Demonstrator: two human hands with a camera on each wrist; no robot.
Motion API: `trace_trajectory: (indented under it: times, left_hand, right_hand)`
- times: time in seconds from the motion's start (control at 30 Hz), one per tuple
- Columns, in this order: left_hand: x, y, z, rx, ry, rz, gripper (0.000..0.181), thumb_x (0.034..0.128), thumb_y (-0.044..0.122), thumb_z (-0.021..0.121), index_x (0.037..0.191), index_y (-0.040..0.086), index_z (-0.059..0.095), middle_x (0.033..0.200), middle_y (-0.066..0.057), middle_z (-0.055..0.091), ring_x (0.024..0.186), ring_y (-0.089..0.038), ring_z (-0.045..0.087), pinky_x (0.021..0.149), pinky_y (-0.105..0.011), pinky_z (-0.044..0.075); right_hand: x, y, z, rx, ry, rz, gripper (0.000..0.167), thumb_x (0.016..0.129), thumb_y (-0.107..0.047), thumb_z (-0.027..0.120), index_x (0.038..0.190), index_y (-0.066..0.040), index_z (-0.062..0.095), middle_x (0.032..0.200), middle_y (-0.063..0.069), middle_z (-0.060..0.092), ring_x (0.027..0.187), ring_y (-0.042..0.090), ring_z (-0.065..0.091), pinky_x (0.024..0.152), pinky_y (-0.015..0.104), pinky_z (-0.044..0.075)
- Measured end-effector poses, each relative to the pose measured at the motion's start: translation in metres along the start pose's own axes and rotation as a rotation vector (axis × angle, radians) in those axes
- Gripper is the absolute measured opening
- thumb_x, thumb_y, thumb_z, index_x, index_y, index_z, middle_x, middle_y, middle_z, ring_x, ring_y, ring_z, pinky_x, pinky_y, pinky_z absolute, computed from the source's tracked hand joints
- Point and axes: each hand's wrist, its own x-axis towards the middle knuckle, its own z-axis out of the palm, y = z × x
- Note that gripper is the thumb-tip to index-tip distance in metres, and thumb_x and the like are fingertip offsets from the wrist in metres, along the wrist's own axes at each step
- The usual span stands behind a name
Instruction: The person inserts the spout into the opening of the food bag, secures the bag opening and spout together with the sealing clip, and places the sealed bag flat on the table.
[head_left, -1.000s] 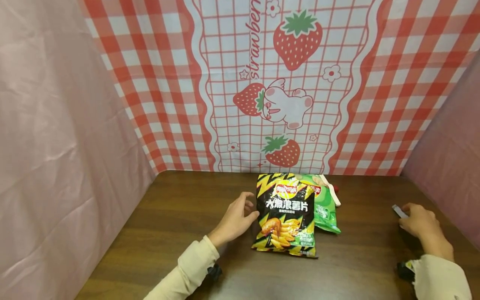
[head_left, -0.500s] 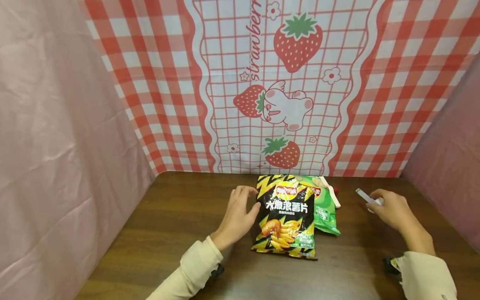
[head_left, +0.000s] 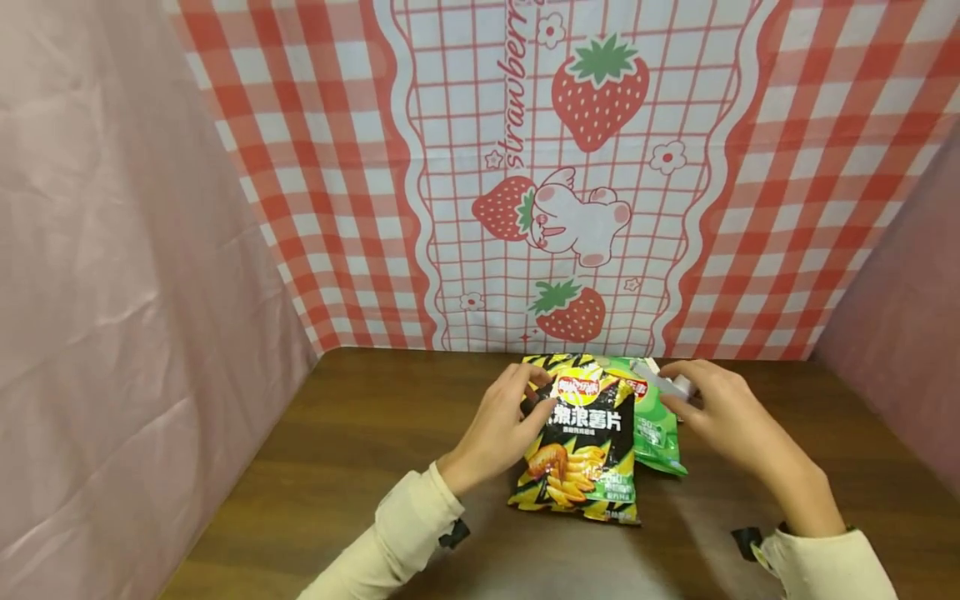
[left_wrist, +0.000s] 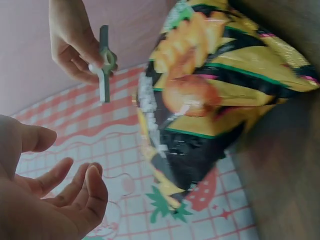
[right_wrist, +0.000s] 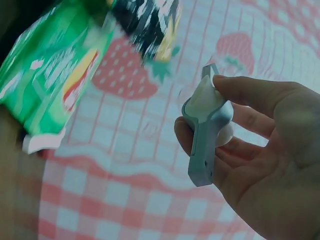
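My right hand (head_left: 723, 417) pinches a small grey-white device (right_wrist: 202, 135) between thumb and fingers, seen closely in the right wrist view. In the head view it is held over the upper right of the green chip bag (head_left: 656, 433). The black and yellow chip bag (head_left: 581, 458) lies partly over the green one. My left hand (head_left: 498, 425) is above the black bag's upper left edge, fingers bent loosely with a gap to the thumb. In the left wrist view this hand (left_wrist: 60, 185) holds nothing, apart from the bag (left_wrist: 200, 95).
Both bags lie near the back edge of the brown wooden table (head_left: 360, 433). Behind it hangs a red and white checked cloth (head_left: 345, 167) with strawberries. Pink cloth (head_left: 97, 292) hangs at the left side, and more at the right. A white strip (right_wrist: 44, 142) touches the green bag.
My right hand has carried the device leftwards from the table's right side to the green bag. My left hand has shifted slightly right and up, over the black bag's edge.
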Motion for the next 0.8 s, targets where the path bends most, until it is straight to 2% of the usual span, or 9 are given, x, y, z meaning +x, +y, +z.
trace_trajectory:
  times: [0.13, 0.17, 0.23, 0.33, 0.47, 0.6, 0.8]
  left_hand:
    - [0.000, 0.006, -0.002, -0.048, -0.014, -0.006, 0.018, 0.0981, 0.011, 0.062, 0.114, 0.005, 0.058, 0.100, -0.010, 0.063, 0.082, -0.016, 0.060, 0.063, -0.021, 0.049]
    - [0.000, 0.008, -0.003, -0.063, -0.022, -0.020, 0.020, 0.0986, 0.012, 0.061, 0.117, 0.005, 0.057, 0.099, -0.009, 0.064, 0.081, -0.015, 0.061, 0.063, -0.021, 0.050]
    - [-0.002, 0.010, -0.004, -0.104, -0.043, -0.052, 0.024, 0.1008, 0.016, 0.059, 0.122, 0.006, 0.055, 0.097, -0.008, 0.067, 0.078, -0.014, 0.063, 0.064, -0.021, 0.051]
    - [-0.003, 0.010, -0.004, -0.180, -0.090, -0.093, 0.026, 0.1045, 0.022, 0.053, 0.125, 0.007, 0.054, 0.092, -0.010, 0.069, 0.072, -0.019, 0.066, 0.064, -0.022, 0.052]
    - [-0.004, 0.008, -0.005, -0.244, -0.133, -0.097, 0.026, 0.1073, 0.027, 0.046, 0.111, 0.005, 0.061, 0.080, -0.009, 0.067, 0.064, -0.026, 0.065, 0.058, -0.023, 0.052]
    - [-0.003, 0.007, -0.011, -0.231, -0.121, -0.087, 0.029, 0.1068, 0.026, 0.048, 0.093, 0.008, 0.065, 0.070, -0.003, 0.064, 0.056, -0.020, 0.061, 0.054, -0.024, 0.051]
    - [-0.002, 0.008, -0.016, -0.172, -0.145, -0.059, 0.032, 0.1053, 0.023, 0.051, 0.084, 0.004, 0.066, 0.067, 0.000, 0.063, 0.055, -0.009, 0.058, 0.051, -0.021, 0.047]
  right_hand:
    - [0.001, -0.028, 0.007, 0.057, -0.003, -0.082, 0.026, 0.085, -0.006, 0.077, 0.110, -0.006, 0.070, 0.106, 0.008, 0.069, 0.082, 0.015, 0.062, 0.065, 0.035, 0.052]
    - [0.002, -0.034, 0.009, 0.072, -0.004, -0.112, 0.027, 0.085, -0.006, 0.078, 0.111, -0.007, 0.070, 0.107, 0.007, 0.069, 0.086, 0.018, 0.064, 0.065, 0.035, 0.052]
    - [0.002, -0.045, 0.013, 0.098, -0.013, -0.167, 0.029, 0.085, -0.005, 0.078, 0.112, -0.008, 0.069, 0.108, 0.004, 0.069, 0.085, 0.015, 0.065, 0.066, 0.034, 0.053]
    - [0.003, -0.058, 0.018, 0.128, -0.040, -0.212, 0.032, 0.085, -0.004, 0.077, 0.115, -0.009, 0.068, 0.111, 0.002, 0.069, 0.089, 0.013, 0.064, 0.070, 0.035, 0.053]
    - [0.003, -0.069, 0.024, 0.133, -0.061, -0.248, 0.034, 0.085, -0.002, 0.077, 0.116, -0.008, 0.066, 0.113, 0.001, 0.068, 0.093, 0.010, 0.062, 0.074, 0.035, 0.054]
    - [0.002, -0.076, 0.027, 0.151, -0.042, -0.308, 0.037, 0.083, 0.000, 0.078, 0.116, -0.009, 0.065, 0.112, 0.000, 0.067, 0.093, 0.009, 0.060, 0.074, 0.032, 0.053]
    - [0.002, -0.084, 0.028, 0.209, -0.012, -0.353, 0.038, 0.082, 0.000, 0.079, 0.117, -0.010, 0.066, 0.112, -0.003, 0.068, 0.095, 0.008, 0.062, 0.074, 0.030, 0.052]
